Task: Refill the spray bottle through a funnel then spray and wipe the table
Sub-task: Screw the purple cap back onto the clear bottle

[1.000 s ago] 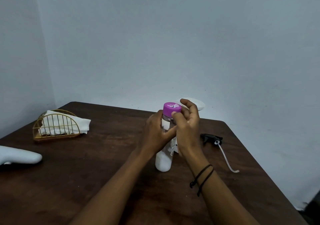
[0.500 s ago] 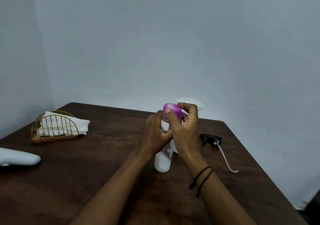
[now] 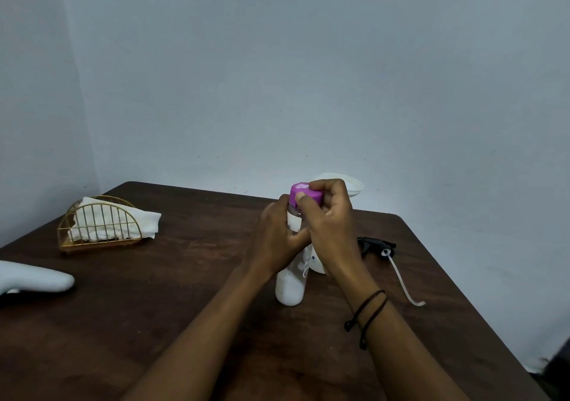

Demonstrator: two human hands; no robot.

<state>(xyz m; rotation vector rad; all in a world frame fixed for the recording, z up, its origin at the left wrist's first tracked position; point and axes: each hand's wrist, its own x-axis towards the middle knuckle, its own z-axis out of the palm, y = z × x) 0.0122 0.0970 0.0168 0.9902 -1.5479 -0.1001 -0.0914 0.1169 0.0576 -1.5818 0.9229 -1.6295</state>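
The right hand (image 3: 331, 215) has rotated about the purple cap (image 3: 303, 195), thumb now across its near side. The cap sits tilted on the white bottle (image 3: 290, 286), previously level.

Illumination is dim, even and cool, possibly from an overhead source. The wall (image 3: 308, 76) renders grey-blue, without glare. Shadows on the dark desk (image 3: 191, 323) are soft and faint. Wide-angle distortion bends the frame edges. Fine detail is soft and slightly blurred.
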